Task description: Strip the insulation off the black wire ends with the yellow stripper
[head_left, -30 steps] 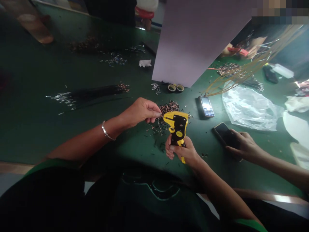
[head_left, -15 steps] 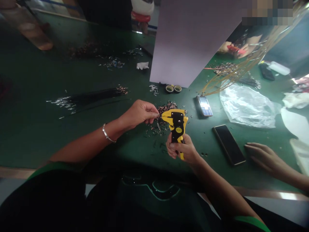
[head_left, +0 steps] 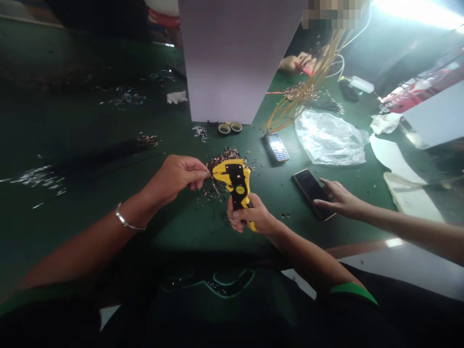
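Note:
My right hand is wrapped round the handle of a yellow and black wire stripper, whose jaws point left. My left hand is pinched at the tip of those jaws; what lies between its fingertips is too small to make out. Behind and below the tool, a pile of short copper-coloured and dark wire pieces is spread on the green table. A bundle of dark wires lies to the left, with silvery ends on one side and copper-coloured ends on the other.
Two tape rolls sit below a pale upright panel. On the right are a keypad phone, a clear plastic bag and a smartphone under another person's hand. Farther back, a person's hands hold something red.
The view has swung right, so the table things sit farther left. The other person's hand has moved onto the smartphone. My left hand remains at the tool's jaws.

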A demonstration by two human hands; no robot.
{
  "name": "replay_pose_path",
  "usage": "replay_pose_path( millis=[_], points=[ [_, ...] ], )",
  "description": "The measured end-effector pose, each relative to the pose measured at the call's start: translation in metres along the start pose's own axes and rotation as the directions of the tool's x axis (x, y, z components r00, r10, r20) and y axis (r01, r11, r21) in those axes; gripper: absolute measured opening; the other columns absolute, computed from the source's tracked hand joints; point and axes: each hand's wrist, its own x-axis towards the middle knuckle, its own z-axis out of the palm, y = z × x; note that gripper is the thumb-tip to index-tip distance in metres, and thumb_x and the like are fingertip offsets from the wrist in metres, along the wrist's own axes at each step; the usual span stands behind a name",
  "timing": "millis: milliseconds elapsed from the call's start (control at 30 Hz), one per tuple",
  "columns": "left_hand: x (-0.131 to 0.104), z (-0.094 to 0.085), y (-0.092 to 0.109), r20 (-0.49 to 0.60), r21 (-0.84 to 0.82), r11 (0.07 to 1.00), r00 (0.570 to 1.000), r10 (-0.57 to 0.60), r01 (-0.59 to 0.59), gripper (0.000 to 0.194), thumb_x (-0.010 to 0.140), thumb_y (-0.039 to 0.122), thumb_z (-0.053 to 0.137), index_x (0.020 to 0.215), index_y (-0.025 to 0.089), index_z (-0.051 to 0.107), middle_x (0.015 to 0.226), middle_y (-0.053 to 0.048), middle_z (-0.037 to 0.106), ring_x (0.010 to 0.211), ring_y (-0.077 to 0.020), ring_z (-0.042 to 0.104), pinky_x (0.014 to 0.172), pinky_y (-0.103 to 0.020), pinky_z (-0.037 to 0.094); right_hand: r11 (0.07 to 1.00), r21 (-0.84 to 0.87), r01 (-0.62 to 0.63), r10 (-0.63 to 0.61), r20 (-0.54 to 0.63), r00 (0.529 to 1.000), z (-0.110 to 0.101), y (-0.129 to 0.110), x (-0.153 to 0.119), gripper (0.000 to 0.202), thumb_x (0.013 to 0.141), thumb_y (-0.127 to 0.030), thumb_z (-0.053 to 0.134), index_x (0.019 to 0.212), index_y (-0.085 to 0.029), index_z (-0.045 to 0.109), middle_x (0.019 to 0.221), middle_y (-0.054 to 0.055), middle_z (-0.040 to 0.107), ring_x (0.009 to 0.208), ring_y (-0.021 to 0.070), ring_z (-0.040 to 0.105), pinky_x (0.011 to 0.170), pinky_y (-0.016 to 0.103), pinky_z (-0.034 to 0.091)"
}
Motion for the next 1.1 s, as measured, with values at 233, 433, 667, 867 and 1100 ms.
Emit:
replay_pose_path(
  millis=[233,433,667,867,1100],
  points=[
    [0.0011,-0.0006,-0.0002,0.001,0.025,1.000,1.000,-0.004,0.004,0.006,0.069,0.024,0.071,0.066,0.019,0.071,0.051,0.001,0.060,0.047,-0.0091,0.051,0.045,-0.022,0.040,0.999,-0.012,0.032,-0.032,0.033,0.999,-0.0026,0.0017,0.0016,0.022,0.070,-0.020,0.076,0.077,-0.015,0.056,0.049,-0.007,0.054,0.039,0.0083,0.047,0.038,0.022,0.043],
    [0.0029,-0.0014,0.0012,0.008,0.056,0.998,1.000,-0.002,0.002,0.007,0.068,0.025,0.071,0.065,0.020,0.070,0.050,0.001,0.059,0.046,-0.0097,0.050,0.046,-0.022,0.041,0.998,-0.038,0.041,-0.041,0.019,0.999,-0.0039,0.0039,0.0013,0.018,0.070,-0.016,0.071,0.077,-0.016,0.055,0.046,-0.008,0.053,0.035,0.0075,0.044,0.035,0.020,0.041],
    [0.0031,-0.0027,-0.0009,-0.004,0.076,0.997,1.000,-0.016,0.016,0.008,0.067,0.027,0.072,0.064,0.020,0.071,0.050,0.002,0.060,0.046,-0.0095,0.051,0.046,-0.022,0.039,0.999,-0.043,0.027,-0.028,-0.031,0.999,-0.0039,0.0063,0.0013,0.018,0.067,-0.014,0.069,0.077,-0.016,0.054,0.043,-0.009,0.054,0.031,0.0075,0.044,0.033,0.019,0.040],
    [0.0024,-0.0019,-0.0003,-0.006,0.062,0.998,1.000,-0.021,0.021,0.007,0.067,0.026,0.072,0.064,0.020,0.072,0.050,0.002,0.061,0.046,-0.0090,0.051,0.047,-0.021,0.039,0.999,-0.039,0.016,-0.018,-0.043,0.999,-0.0029,0.0058,0.0023,0.016,0.064,-0.012,0.067,0.075,-0.016,0.055,0.040,-0.009,0.054,0.029,0.0073,0.043,0.031,0.019,0.041],
    [0.0022,-0.0018,-0.0007,-0.005,0.083,0.997,1.000,-0.001,0.002,0.008,0.068,0.026,0.072,0.063,0.020,0.071,0.049,0.001,0.061,0.045,-0.0090,0.051,0.045,-0.021,0.040,1.000,-0.023,0.005,-0.006,-0.032,0.999,-0.0035,0.0050,0.0043,0.016,0.062,-0.011,0.065,0.074,-0.016,0.055,0.039,-0.009,0.055,0.028,0.0086,0.044,0.030,0.020,0.042]
  ],
)
